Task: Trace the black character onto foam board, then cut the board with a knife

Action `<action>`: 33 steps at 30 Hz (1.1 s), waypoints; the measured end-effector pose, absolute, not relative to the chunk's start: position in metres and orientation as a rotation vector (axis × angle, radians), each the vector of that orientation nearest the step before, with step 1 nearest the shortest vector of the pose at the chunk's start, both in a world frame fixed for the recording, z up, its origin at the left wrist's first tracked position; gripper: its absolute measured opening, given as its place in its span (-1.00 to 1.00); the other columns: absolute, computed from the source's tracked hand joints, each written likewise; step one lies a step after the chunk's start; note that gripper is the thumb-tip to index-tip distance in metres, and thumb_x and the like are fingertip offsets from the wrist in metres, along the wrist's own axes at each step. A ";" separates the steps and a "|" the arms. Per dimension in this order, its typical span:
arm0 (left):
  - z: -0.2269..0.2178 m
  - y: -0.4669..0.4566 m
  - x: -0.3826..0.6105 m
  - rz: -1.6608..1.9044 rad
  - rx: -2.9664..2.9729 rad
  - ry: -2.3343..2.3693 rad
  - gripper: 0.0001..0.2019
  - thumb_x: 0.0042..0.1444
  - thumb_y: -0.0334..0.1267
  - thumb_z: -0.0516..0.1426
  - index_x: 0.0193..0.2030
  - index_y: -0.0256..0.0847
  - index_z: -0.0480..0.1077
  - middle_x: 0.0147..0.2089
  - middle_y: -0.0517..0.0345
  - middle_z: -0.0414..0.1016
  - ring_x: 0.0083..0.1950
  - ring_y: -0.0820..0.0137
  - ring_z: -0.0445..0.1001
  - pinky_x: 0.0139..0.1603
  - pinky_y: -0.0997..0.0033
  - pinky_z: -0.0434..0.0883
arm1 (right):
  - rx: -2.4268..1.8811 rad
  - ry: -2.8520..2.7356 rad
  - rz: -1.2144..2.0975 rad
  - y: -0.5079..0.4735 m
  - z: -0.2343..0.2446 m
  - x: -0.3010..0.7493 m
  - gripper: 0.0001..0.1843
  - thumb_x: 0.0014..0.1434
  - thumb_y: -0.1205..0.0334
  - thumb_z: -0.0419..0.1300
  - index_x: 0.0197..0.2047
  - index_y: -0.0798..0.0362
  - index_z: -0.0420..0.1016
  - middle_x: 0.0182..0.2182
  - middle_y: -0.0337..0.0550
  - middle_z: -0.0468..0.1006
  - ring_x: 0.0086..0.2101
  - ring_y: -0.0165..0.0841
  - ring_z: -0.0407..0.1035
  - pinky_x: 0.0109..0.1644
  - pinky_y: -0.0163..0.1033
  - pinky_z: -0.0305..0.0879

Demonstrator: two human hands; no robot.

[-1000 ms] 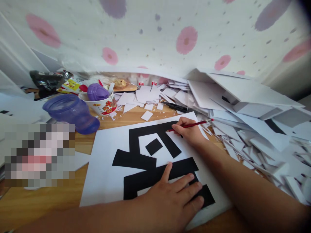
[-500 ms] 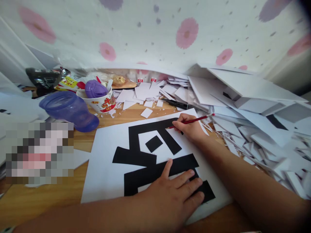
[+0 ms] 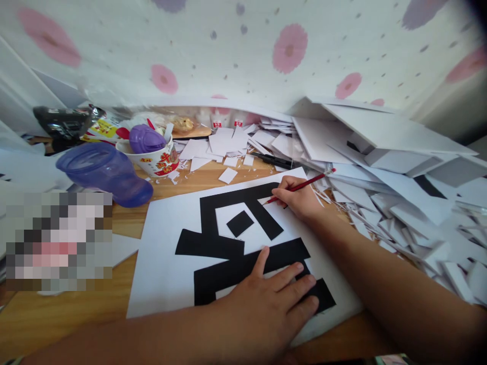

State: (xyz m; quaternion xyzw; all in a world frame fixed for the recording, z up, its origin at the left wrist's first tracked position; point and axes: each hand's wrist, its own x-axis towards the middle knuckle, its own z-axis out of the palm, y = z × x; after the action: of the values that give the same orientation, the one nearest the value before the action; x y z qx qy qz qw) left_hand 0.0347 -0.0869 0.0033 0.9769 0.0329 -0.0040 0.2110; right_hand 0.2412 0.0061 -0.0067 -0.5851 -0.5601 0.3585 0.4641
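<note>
A white sheet [image 3: 163, 263] printed with a large black character [image 3: 213, 243] lies on the wooden table [image 3: 76, 314]. My left hand [image 3: 266, 299] rests flat on the sheet's lower part, fingers spread over the black strokes. My right hand [image 3: 299, 197] pinches a thin red-handled tool [image 3: 304, 186], its tip touching the upper right stroke of the character.
A heap of white paper offcuts [image 3: 399, 203] fills the right and back of the table. A black pen [image 3: 272, 160] lies behind the sheet. A purple cup on its side [image 3: 102, 175], a noodle bowl [image 3: 155, 159] and snack packets sit at left.
The view has shifted slightly, and my right hand with the red tool has edged a little along the upper right stroke. My left hand stays pressed on the sheet.
</note>
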 end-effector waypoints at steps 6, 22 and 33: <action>0.004 -0.088 0.034 -0.001 2.746 0.086 -0.36 0.26 0.10 -0.10 0.36 -0.26 0.00 0.44 -0.05 -0.12 0.45 0.13 -0.19 0.31 -0.36 -0.16 | -1.397 -1.380 0.884 0.007 -0.010 0.244 -0.73 -0.04 0.30 0.23 -0.65 0.04 0.23 -0.70 -0.33 0.37 -0.64 -0.49 0.23 -0.56 -0.36 0.13; 0.007 -0.087 0.033 -0.054 2.709 0.093 -0.31 0.22 0.11 -0.04 0.37 -0.25 -0.03 0.44 -0.05 -0.14 0.46 0.13 -0.23 0.29 -0.42 -0.24 | -1.352 -1.350 0.972 0.007 -0.012 0.248 -0.71 -0.08 0.31 0.24 -0.67 0.01 0.20 -0.72 -0.34 0.32 -0.60 -0.44 0.29 -0.52 -0.33 0.21; 0.007 -0.087 0.034 -0.058 2.683 0.095 -0.30 0.22 0.12 -0.04 0.38 -0.24 -0.07 0.45 -0.03 -0.17 0.46 0.15 -0.28 0.29 -0.43 -0.33 | -1.253 -1.327 1.061 0.008 -0.016 0.251 -0.65 -0.12 0.34 0.30 -0.69 0.02 0.17 -0.71 -0.37 0.29 -0.62 -0.46 0.27 -0.45 -0.29 0.29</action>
State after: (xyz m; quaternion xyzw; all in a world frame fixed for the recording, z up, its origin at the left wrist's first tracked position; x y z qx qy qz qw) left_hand 0.0339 -0.0866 0.0070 0.9732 0.0344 -0.0212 0.2264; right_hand 0.2509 0.0079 -0.0164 -0.5164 -0.5470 0.4374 0.4927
